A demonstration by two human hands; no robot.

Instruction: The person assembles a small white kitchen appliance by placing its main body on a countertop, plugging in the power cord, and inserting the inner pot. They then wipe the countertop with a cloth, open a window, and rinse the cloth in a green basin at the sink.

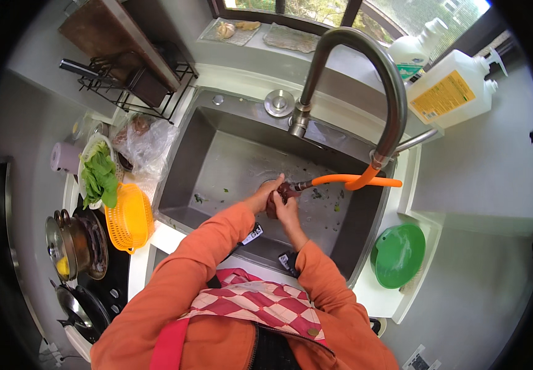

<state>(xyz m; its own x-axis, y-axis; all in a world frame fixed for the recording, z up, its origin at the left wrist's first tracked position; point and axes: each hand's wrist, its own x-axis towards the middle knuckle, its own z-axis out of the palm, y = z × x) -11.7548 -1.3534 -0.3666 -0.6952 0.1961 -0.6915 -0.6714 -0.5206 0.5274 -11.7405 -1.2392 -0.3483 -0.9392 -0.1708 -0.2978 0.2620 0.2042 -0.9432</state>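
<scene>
Both my hands are over the grey sink (229, 157), around a dark reddish-brown lump (287, 190) that looks like meat; its exact kind I cannot make out. My left hand (266, 193) grips it from the left, fingers wrapped round it. Closed on its near right side is my right hand (287, 212). Just right of the lump, the dark nozzle (304, 185) of an orange hose (334, 179) points at it. That hose loops around the lower end of the curved metal faucet (396, 80). Green leaf scraps lie on the wet sink floor.
At left stand a yellow basket (129, 217), leafy greens (100, 174), a plastic bag (146, 145), pots (69, 243) and a black rack (127, 80). A green basin (399, 255) sits right of the sink. Two white bottles (454, 89) stand by the window.
</scene>
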